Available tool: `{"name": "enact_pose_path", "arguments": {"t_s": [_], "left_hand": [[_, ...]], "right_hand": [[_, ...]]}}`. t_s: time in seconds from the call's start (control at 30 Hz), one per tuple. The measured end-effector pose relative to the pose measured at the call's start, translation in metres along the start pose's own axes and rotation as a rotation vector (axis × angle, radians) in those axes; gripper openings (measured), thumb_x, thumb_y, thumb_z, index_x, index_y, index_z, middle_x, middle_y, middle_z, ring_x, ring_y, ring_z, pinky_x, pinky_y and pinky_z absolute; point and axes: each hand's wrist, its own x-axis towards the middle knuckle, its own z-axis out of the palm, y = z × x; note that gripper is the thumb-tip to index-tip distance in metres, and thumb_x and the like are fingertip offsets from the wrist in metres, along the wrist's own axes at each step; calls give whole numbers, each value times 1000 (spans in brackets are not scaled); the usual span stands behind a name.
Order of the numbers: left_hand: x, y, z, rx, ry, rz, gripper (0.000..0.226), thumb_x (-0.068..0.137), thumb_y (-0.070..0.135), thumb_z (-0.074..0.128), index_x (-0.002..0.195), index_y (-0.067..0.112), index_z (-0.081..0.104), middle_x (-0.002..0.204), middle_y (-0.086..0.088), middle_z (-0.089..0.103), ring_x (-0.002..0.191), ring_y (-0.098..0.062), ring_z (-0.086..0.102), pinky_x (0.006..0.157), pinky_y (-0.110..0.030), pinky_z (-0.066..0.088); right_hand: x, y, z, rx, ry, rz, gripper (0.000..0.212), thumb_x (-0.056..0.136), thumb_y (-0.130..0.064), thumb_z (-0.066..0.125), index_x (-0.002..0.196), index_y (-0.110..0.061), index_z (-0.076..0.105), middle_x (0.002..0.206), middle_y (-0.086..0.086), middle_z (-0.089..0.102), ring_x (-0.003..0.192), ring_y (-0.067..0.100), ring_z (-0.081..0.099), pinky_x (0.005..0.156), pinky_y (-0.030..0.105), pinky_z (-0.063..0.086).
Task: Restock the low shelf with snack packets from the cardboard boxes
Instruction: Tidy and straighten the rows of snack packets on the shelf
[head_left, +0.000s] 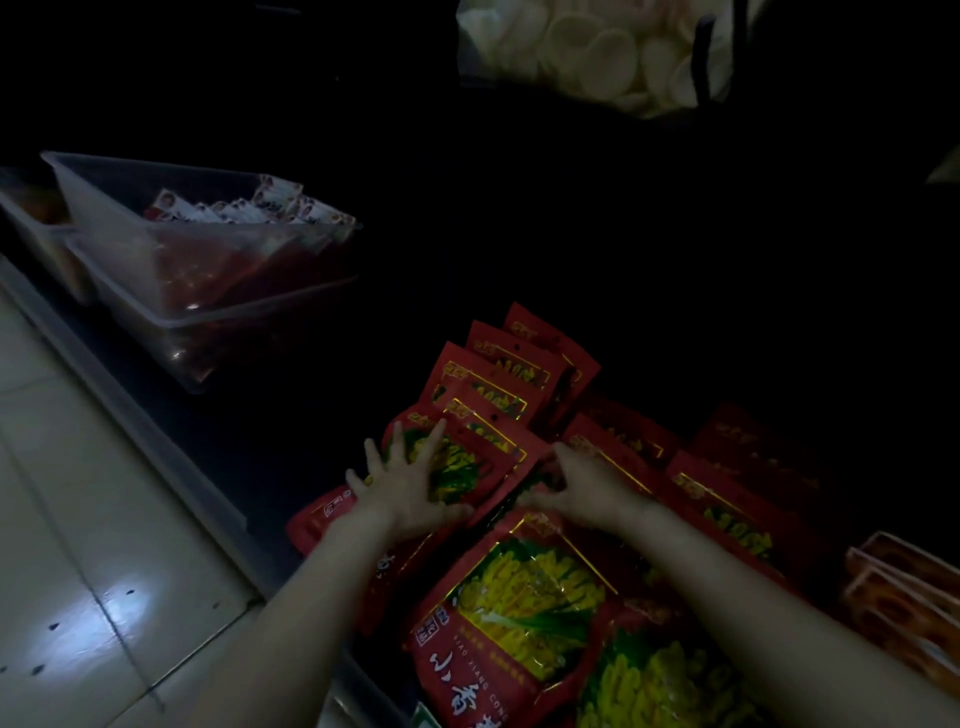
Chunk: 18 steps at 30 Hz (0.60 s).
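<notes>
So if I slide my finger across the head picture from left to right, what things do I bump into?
Floor tiles → clear tub → left hand → right hand → orange packs. Red packets lie under both hands.

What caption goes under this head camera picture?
Left hand and right hand straighten red snack packets on the dark low shelf.

Glossy red foil-like snack packets (524, 597), clear plastic bin (156, 249) (slightly cloudy), shiny smooth floor tiles (78, 545)
</notes>
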Motion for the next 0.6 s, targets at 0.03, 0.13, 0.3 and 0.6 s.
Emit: {"name": "enact_pose_path", "arguments": {"t_s": [0.03,0.13,0.3,0.6], "left_hand": [[1,7,6,12,1,-33,107,76,66,59,142,43,-22,153,-11,-28,140,-45,-17,110,-64,5],[7,22,18,93,26,-82,114,70,73,57,142,41,-25,152,-15,-28,139,-48,-14,109,-67,4],[12,28,23,229,65,-108,111,71,76,52,145,38,-20,154,-15,-21,141,-46,-2,108,-67,10],[21,14,-8,65,131,-73,94,77,75,43,145,44,-15,154,-12,-23,141,-45,-12,111,-62,2]], "right_hand": [[-2,3,1,27,-47,0,61,81,-31,71,131,-11,44,131,5,52,121,19,49,94,22,37],[-3,9,5,42,-3,-8,42,83,-10,66,122,-7,53,89,-5,53,91,12,49,64,16,35],[7,6,17,46,69,-21,37,82,-5,63,118,-9,52,91,1,55,104,25,57,79,25,40],[37,-9,-9,372,184,97,57,84,-14,67,135,-15,41,129,13,52,113,30,56,93,33,47]]}}
